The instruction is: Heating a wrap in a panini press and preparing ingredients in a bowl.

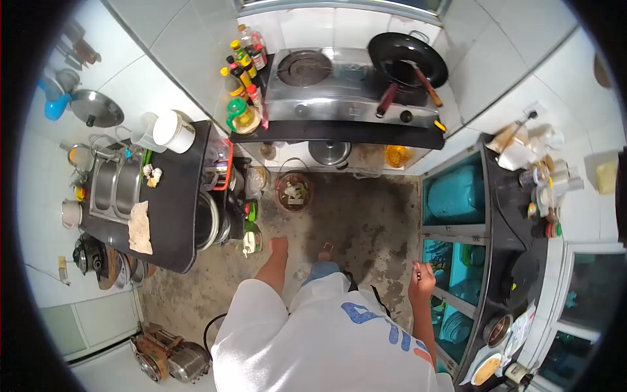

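My left hand (pixel 278 244) hangs low over the concrete floor, seen end-on, near a white and green pump bottle (pixel 250 241); its fingers are too foreshortened to read. My right hand (pixel 422 281) is raised beside the glass-doored cabinet (pixel 480 240), fingers curled around a small dark, shiny object (pixel 419 276) whose kind is unclear. Ahead, a black wok (pixel 392 46) sits on the right side of a steel gas stove (pixel 352 93), with a wooden-handled utensil (pixel 427 85) in it. The left burner (pixel 304 68) carries no pan.
Left are a double sink (pixel 116 188), a dark counter (pixel 171 215) with garlic (pixel 153 175) and a pale cloth-like piece (pixel 140 228). Bottles (pixel 240 81) stand beside the stove. A waste basket (pixel 294 192) is on the floor. Rightward, a counter bears a pan (pixel 498 330) and a flat round food (pixel 486 369).
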Available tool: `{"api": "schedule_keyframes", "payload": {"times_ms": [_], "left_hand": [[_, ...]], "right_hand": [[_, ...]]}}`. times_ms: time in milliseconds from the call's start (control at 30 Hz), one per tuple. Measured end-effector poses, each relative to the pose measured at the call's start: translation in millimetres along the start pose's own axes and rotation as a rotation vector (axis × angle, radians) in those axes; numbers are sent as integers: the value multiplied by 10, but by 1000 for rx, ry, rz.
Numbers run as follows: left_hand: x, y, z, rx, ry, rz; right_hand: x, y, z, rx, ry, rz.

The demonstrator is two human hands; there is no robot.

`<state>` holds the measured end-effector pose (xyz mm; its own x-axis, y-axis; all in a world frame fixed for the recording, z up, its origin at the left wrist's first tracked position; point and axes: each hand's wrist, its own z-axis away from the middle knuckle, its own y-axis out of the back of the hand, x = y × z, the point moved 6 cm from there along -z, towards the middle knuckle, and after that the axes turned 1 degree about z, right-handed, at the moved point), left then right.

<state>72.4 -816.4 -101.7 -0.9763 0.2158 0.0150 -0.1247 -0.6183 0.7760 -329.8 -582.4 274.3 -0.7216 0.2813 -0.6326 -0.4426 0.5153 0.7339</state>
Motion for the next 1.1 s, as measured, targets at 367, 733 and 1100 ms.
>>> {"api": "schedule_keyframes", "payload": {"times_ms": [367,733,1100], "left_hand": [[1857,-136,1040,100,-509,194],[5242,-251,2548,-551,-618,1034],[7414,-400,4780,-997,-935,562]], "right_hand": [[1207,1816,1878,454,-476,-8],[1910,2818,4611,1339,-905,-638],[2250,3601,4802,1740,-674,-838]]}}
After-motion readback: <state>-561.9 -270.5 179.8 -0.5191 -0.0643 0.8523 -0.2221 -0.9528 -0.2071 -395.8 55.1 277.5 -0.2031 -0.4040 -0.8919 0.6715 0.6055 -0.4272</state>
